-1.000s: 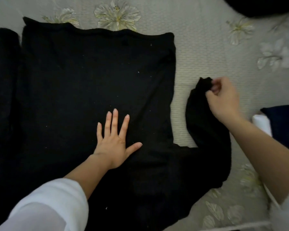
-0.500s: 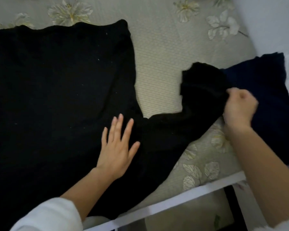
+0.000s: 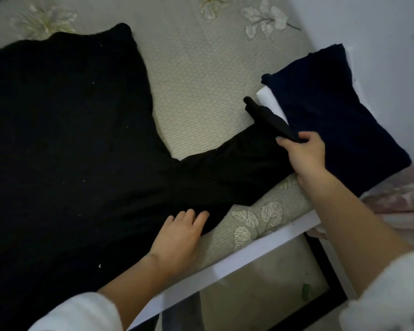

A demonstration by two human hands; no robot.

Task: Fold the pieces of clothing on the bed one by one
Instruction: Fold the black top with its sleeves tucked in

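A large black garment (image 3: 65, 139) lies spread flat across the bed (image 3: 201, 75). Its sleeve (image 3: 237, 163) stretches out to the right toward the bed's edge. My right hand (image 3: 304, 151) grips the cuff end of that sleeve, and the cuff sticks up past my fingers. My left hand (image 3: 179, 232) lies at the garment's lower edge near the armpit, its fingertips curled into the black cloth there; whether it grips the cloth is unclear.
A folded dark navy garment (image 3: 332, 115) lies on a white piece (image 3: 269, 103) at the bed's right side, by the wall (image 3: 380, 32). The white bed frame edge (image 3: 249, 252) runs diagonally below my hands. Pinkish fabric (image 3: 402, 204) shows at far right.
My right hand has pulled the sleeve out to the right, straightening it. My left hand has slid from the flat body down to the garment's lower edge, its fingers now curled. The view shifted right.
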